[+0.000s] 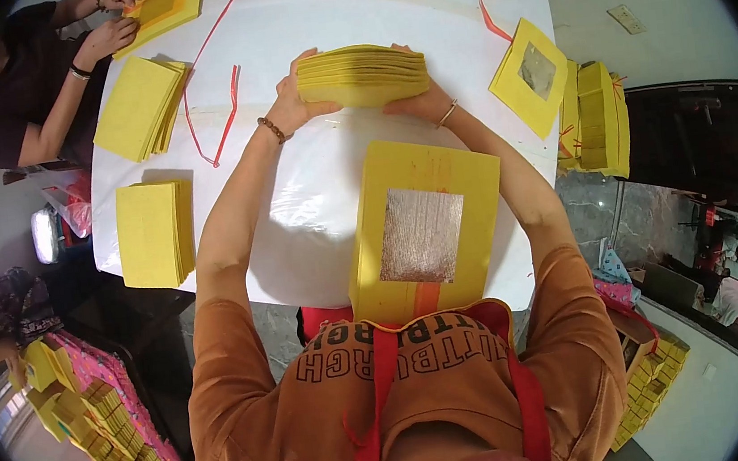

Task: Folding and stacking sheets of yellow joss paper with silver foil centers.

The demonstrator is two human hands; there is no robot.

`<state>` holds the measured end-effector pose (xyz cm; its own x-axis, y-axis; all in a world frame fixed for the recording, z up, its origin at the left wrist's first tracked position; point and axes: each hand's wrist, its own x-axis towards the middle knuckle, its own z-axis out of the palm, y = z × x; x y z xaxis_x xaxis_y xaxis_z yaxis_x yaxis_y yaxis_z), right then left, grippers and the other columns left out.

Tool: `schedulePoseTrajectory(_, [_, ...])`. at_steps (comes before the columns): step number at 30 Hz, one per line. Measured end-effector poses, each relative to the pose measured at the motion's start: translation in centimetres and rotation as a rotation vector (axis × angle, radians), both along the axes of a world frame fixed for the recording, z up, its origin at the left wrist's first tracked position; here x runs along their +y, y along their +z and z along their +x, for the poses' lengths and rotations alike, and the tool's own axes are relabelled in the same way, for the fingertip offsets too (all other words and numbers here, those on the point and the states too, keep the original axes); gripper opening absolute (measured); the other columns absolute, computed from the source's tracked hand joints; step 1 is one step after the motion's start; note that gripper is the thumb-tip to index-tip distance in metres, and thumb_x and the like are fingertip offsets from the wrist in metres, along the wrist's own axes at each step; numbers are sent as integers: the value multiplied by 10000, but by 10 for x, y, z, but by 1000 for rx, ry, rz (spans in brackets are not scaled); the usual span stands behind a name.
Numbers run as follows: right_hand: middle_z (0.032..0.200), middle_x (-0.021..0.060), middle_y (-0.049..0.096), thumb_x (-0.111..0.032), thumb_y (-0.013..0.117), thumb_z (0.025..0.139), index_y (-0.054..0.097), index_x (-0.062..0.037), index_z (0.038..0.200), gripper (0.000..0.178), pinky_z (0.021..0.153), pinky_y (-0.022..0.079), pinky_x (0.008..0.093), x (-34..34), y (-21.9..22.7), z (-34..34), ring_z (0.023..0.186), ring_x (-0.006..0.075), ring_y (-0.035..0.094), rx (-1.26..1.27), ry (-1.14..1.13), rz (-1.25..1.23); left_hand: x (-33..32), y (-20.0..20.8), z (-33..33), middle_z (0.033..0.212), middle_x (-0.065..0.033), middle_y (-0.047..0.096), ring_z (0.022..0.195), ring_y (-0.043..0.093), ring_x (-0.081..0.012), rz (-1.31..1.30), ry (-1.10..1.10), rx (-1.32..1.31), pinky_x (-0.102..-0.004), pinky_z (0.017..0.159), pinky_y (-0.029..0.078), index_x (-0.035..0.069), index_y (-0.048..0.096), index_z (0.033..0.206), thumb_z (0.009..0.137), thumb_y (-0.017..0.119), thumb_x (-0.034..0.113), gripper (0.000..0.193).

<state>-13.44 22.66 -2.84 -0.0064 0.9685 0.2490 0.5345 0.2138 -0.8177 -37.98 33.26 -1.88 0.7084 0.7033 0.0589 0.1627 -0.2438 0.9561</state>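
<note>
A thick stack of yellow paper sheets [362,76] is gripped between my two hands, its layered edges facing me above the white table [310,183]. My left hand [294,94] clasps its left end, thumb along the near side. At the other end my right hand [427,98] closes round it, fingers partly hidden behind the paper. Nearer to my body, by my right forearm, lies a bigger yellow paper pile [476,183] with a silvery-brown rectangle [422,236] on top and an orange strip below it.
Two yellow paper stacks [136,106] [149,236] sit at the table's left. Red string [234,101] lies beside them. At the right edge is a bundle [517,98] with a silver patch. A person's hands [110,37] hold a yellow sheet pile at upper left.
</note>
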Motion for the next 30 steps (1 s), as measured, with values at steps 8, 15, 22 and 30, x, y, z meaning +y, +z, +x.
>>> schedulePoseTrajectory(8, [1176,182,515,-293,730,748,134,-39,1375,901,802,478,320,19,44,-15,1017,236,551,575,-300,-492,17,55,18,1032,-166,583,929,583,-186,-476,260,137,-290,764,484,-76,431,1168,755,716,246,596])
schedulePoseTrajectory(15, [1176,185,514,-202,723,752,153,-8,1362,857,781,492,315,17,53,-17,1031,229,548,382,-241,-459,38,56,29,911,-174,640,788,626,-235,-280,190,424,-322,702,492,-78,566,1002,712,709,395,572])
schedulePoseTrajectory(22, [1136,170,548,-142,735,712,194,51,1340,850,829,482,298,26,36,-15,1043,220,552,340,-218,-405,55,33,30,959,-155,614,862,600,-223,-123,194,644,-316,758,479,-91,456,1139,691,719,453,751])
schedulePoseTrajectory(30, [1485,7,156,-480,434,892,316,-360,1363,500,1002,145,648,19,26,-5,1370,237,124,-948,-72,-125,46,42,36,1184,-231,512,1053,536,-310,-6,295,649,-379,890,436,30,198,1364,689,711,470,955])
